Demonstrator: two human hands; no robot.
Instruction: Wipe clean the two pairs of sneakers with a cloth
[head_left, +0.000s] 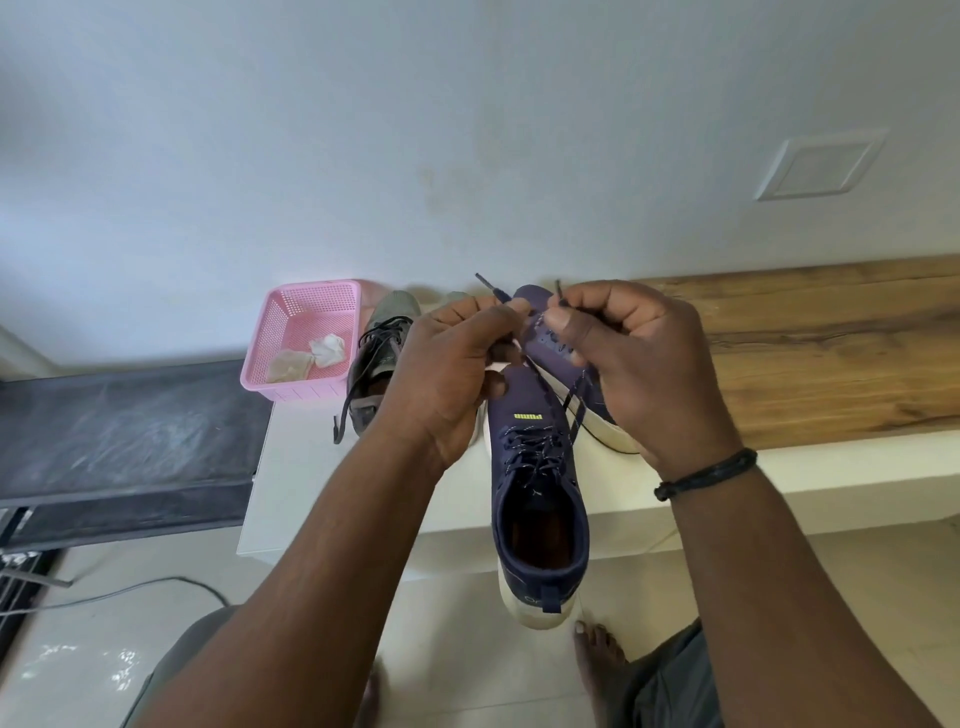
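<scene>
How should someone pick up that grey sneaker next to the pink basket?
Probably best by the open collar at the heel end of the grey sneaker, coming from the near side. Its heel points toward the person, its toe toward the wall, and the pink plastic basket crowds its left side. Its loose black laces would just dangle.

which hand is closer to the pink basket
Left. The left hand pinches a lace just right of the pink basket, with only the grey sneaker between them. The right hand pinches the other lace farther right, beyond the navy sneaker.
</scene>
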